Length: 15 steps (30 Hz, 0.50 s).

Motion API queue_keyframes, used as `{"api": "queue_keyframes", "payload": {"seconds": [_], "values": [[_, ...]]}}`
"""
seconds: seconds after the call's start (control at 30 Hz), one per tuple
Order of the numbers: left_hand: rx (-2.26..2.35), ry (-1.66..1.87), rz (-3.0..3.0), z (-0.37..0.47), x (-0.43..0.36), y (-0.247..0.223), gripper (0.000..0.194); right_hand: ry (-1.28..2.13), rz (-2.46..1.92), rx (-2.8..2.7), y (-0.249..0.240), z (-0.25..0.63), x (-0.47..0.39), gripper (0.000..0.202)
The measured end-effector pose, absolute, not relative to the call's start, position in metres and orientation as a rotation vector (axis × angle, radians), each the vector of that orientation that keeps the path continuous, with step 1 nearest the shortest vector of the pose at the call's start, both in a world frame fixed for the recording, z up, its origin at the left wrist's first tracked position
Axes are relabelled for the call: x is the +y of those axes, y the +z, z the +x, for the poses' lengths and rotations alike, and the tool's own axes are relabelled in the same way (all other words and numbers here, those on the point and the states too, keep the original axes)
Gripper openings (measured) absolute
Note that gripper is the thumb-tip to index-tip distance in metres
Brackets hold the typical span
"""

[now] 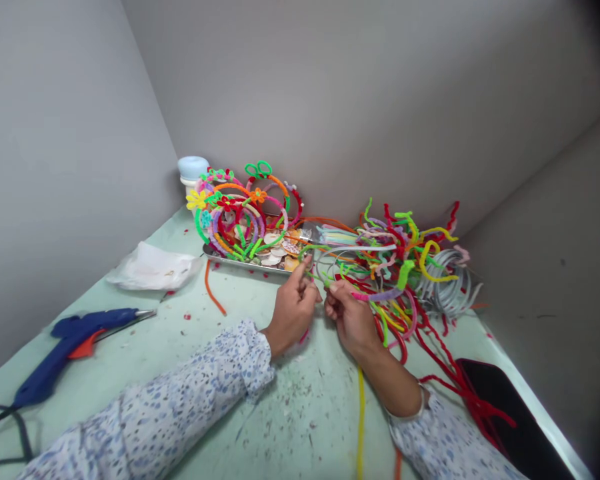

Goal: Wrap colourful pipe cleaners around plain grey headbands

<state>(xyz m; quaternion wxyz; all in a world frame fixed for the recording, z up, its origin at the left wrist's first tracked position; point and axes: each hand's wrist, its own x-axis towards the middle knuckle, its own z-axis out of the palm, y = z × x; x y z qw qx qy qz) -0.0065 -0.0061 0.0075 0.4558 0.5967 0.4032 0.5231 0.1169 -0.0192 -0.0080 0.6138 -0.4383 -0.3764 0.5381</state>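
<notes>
My right hand (351,315) is pinched on a headband (383,295) wrapped in pink, purple and green fuzzy wire, near the middle of the table. Close by on its left, my left hand (294,308) has its index finger pointing up at a thin green fuzzy wire (307,251), the other fingers curled. Whether the left fingers grip this wire is too small to tell. Behind both hands, a metal tray (250,266) holds round patterned pieces and several colourful decorated headbands (237,212).
A blue glue gun (75,343) and a white plastic bag (153,268) lie at left. Right of my hands are piled fuzzy wires (405,233) and grey bands (445,287). A dark phone (513,417) lies at front right. A blue-lidded jar (193,170) stands at the back.
</notes>
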Motion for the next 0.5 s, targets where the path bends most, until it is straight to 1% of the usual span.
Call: {"api": "queue_keyframes", "payload": {"seconds": [0.1, 0.17, 0.27, 0.33, 0.43, 0.5], "values": [[0.976, 1.383, 1.312, -0.007, -0.004, 0.012, 0.051, 1.318, -0.916, -0.769, -0.005, 0.117, -0.019, 0.018], [0.998, 1.458, 1.255, -0.008, -0.004, 0.015, 0.046, 1.31, -0.905, -0.709, -0.004, 0.118, -0.017, 0.018], [1.003, 1.518, 1.318, -0.007, -0.006, 0.015, 0.029, 1.274, -0.942, -0.673, -0.003, 0.119, -0.015, 0.019], [0.987, 1.462, 1.408, -0.005, -0.008, 0.012, 0.017, 1.271, -0.945, -0.653, -0.003, 0.119, -0.015, 0.019], [0.948, 1.264, 1.418, -0.003, -0.006, 0.007, 0.019, 1.306, -0.909, -0.624, -0.001, 0.118, -0.015, 0.019], [0.864, 1.139, 1.315, -0.002, -0.003, 0.003, 0.029, 1.357, -0.878, -0.629, -0.001, 0.118, -0.015, 0.02]]}}
